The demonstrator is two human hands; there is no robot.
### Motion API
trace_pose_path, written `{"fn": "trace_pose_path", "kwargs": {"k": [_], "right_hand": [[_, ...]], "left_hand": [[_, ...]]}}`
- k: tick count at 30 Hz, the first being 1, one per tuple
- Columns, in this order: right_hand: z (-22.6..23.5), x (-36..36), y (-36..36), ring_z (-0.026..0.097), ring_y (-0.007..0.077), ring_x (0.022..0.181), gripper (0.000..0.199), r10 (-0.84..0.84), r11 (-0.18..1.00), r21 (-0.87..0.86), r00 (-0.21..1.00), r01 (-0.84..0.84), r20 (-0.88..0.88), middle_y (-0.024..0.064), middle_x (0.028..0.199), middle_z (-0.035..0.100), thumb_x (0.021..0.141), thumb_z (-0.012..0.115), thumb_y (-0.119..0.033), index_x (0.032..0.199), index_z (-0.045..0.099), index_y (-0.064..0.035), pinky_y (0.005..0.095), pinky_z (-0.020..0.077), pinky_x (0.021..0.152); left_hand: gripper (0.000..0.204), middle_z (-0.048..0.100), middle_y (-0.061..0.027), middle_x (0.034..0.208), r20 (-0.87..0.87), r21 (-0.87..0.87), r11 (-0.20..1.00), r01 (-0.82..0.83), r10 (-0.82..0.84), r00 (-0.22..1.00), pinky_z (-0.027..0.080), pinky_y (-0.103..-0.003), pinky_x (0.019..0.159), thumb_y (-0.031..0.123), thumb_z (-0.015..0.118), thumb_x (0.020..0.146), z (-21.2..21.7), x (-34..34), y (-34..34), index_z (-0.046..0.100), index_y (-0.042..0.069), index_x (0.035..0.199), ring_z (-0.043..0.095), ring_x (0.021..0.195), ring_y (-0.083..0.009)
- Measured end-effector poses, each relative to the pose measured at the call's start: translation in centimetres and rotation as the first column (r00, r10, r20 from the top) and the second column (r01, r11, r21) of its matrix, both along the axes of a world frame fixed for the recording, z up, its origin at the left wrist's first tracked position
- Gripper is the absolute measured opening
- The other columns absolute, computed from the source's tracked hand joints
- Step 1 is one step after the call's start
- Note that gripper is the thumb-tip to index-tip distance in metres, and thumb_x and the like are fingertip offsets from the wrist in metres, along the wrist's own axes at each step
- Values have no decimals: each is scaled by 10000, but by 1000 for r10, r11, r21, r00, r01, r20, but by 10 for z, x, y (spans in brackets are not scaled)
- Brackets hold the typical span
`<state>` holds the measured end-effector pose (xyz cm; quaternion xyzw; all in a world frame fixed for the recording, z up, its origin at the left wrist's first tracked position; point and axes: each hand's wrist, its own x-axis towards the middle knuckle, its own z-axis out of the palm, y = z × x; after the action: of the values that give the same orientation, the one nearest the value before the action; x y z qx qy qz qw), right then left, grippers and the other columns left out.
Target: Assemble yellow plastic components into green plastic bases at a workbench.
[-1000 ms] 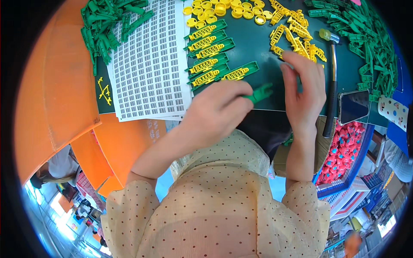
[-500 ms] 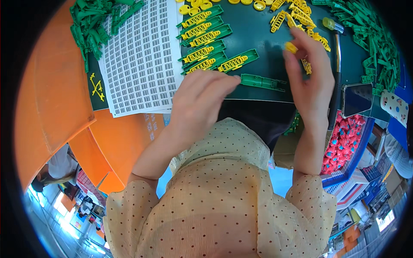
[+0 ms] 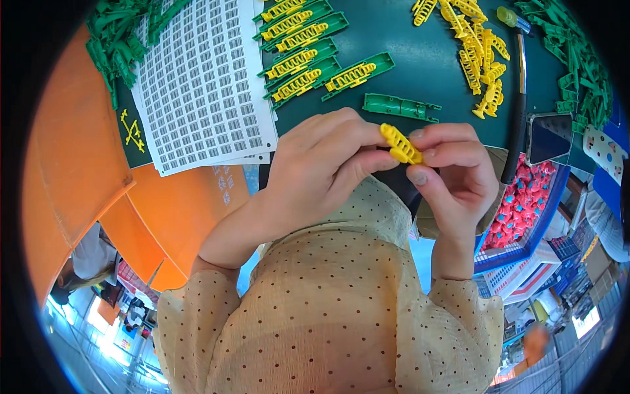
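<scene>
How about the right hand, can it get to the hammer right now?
Probably yes: the hammer lies close by, to the right of the right hand, and nothing seems to cover it. That hand is busy at the yellow piece, though.

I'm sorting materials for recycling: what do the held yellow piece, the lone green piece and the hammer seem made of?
Yellow piece: probably moulded plastic, satin, from its even colour and thin ribs.
Lone green piece: likely plastic too, slightly glossy, with small highlights.
Hammer: shaft likely polished metal, given its bright shine; matte black grip, rubber or plastic; yellowish tip looks translucent, perhaps plastic.
</scene>
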<state>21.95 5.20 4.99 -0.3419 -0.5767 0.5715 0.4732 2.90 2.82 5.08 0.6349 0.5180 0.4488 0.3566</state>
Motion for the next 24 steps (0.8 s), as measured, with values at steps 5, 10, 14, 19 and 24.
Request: {"fn": "trace_pose_path", "kwargs": {"k": [5,10,14,19,24], "right_hand": [[-4,1,2,627,184,911,267,14,999,40,997,-17,78,133,1031,640,780,764,59,1014,647,9,292,522,784],[7,-3,7,612,187,840,402,53,998,17,974,-58,218,97,984,637,771,753,44,1160,651,19,296,516,751],[6,1,9,611,240,811,406,140,976,99,906,-194,399,96,944,638,754,736,36,1154,669,5,316,518,745],[0,13,6,624,232,843,225,-11,996,91,969,-12,245,120,934,655,801,697,72,1018,667,25,301,507,735],[-3,13,4,620,214,862,165,-21,998,55,975,9,220,136,965,644,842,677,64,1002,664,23,283,505,756]], "left_hand": [[180,583,-58,754,-26,57,997,49,-47,999,440,-334,563,74,767,776,0,2,4,649,58,911,572,647,-237],[169,561,-27,792,-276,164,970,179,-129,952,408,-319,580,65,696,765,-4,-5,4,632,78,921,546,671,-206],[161,536,-7,811,-405,166,949,268,-182,896,380,-304,588,100,634,760,-5,-6,3,621,100,920,518,681,-186],[281,650,-58,886,-392,132,954,271,-201,898,419,-325,609,66,759,750,4,-6,11,648,73,1009,604,745,-234],[306,651,-63,875,-305,191,954,229,-164,938,462,-335,629,55,779,736,-1,14,17,651,66,1014,606,739,-246]]}}
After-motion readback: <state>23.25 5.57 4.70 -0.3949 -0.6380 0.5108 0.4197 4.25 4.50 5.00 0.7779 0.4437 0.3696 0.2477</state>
